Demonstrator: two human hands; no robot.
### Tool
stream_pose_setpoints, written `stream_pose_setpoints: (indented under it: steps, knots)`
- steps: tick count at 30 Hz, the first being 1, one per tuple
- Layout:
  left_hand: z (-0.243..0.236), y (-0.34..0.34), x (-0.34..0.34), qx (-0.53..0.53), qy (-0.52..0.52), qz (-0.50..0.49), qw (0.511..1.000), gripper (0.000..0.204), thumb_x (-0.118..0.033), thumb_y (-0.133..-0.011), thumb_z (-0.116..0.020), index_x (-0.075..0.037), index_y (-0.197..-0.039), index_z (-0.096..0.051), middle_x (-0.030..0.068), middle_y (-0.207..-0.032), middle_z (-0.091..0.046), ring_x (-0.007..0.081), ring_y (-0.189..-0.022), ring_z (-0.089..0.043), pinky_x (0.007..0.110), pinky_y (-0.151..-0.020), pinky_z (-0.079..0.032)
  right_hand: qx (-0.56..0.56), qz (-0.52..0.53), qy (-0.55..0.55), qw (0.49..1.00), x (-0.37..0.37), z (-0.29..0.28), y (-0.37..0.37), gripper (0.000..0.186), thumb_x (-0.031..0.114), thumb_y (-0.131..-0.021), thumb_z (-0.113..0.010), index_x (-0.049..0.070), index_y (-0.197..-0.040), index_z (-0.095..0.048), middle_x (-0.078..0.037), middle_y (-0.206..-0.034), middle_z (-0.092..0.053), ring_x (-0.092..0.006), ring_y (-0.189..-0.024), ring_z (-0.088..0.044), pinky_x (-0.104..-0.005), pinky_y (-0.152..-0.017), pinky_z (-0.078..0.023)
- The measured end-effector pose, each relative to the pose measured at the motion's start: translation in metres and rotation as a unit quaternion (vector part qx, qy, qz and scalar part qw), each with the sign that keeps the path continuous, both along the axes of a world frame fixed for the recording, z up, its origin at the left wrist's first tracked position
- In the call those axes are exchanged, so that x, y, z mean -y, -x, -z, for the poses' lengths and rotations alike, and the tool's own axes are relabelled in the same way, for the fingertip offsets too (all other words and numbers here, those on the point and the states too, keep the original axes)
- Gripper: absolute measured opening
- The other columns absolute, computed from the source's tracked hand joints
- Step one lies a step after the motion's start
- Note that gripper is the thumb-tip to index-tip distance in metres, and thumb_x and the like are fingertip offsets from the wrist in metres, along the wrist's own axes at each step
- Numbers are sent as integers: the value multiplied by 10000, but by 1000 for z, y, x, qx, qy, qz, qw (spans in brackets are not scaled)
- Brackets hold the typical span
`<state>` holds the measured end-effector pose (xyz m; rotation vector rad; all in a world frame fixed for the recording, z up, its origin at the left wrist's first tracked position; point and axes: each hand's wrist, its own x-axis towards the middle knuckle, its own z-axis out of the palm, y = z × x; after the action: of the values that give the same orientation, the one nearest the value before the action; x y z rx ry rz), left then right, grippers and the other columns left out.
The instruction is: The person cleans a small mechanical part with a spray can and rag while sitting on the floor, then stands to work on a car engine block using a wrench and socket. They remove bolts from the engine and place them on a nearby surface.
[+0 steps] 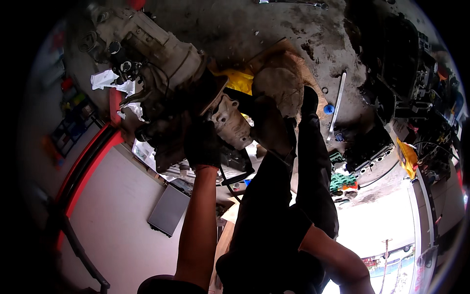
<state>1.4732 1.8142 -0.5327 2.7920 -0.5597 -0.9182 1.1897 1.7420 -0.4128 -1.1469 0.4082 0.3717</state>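
Note:
My left hand (201,144), in a dark glove, reaches in against a dark, greasy engine (169,147) left of centre. Its fingers are lost in shadow, so what they touch or hold cannot be made out. Beside that hand, to the right, is a pale metal cover (231,122) with several bolt holes, fixed or resting against the engine. A large grey gearbox casing (159,44) stands beyond at the upper left. Of my right arm (338,255) only a bent bare stretch shows at the lower right; the hand is out of view.
A round, worn disc-like piece (279,88) lies on cardboard (313,81) by my foot. Right of it are a blue cap (329,109) and a long metal bar (337,108). A green tool tray (340,179), a grey box (169,209) and a far wrench (293,2) lie around.

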Motion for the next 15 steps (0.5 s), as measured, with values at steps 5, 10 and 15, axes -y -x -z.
stream_pose_setpoints:
  steps: [5, 10, 15]
  knots:
    - [-4, -1, -2, 102, -17, 219, 970, 422, -232, -905, -669, -6, -1256, -607, 149, -1176, -668, 270, -1057, -653, 416, -943, -500, 44, 146, -11, 988, -43, 15, 15, 465, 174, -936, -654, 38, -1369, -553, -147, -1288, -616, -257, -1170, -622, -357, -1017, -502]
    - [-24, -4, 7, -271, 122, -262, 918, 347, -288, -944, -630, -102, -1237, -642, 83, -1005, -666, 242, -962, -657, 410, -783, -558, 18, 215, -130, 968, -34, 12, 7, 415, 150, -945, -643, 32, -1338, -582, -150, -1214, -647, -257, -1088, -650, -369, -977, -521]
    - [-28, -17, 9, -410, 161, -442, 782, 391, -283, -986, -617, -174, -1358, -563, 5, -898, -640, 135, -747, -623, 311, -602, -547, -8, 162, -169, 972, -52, 18, 1, 413, 147, -973, -615, 35, -1368, -563, -145, -1223, -647, -252, -1102, -648, -367, -983, -521]
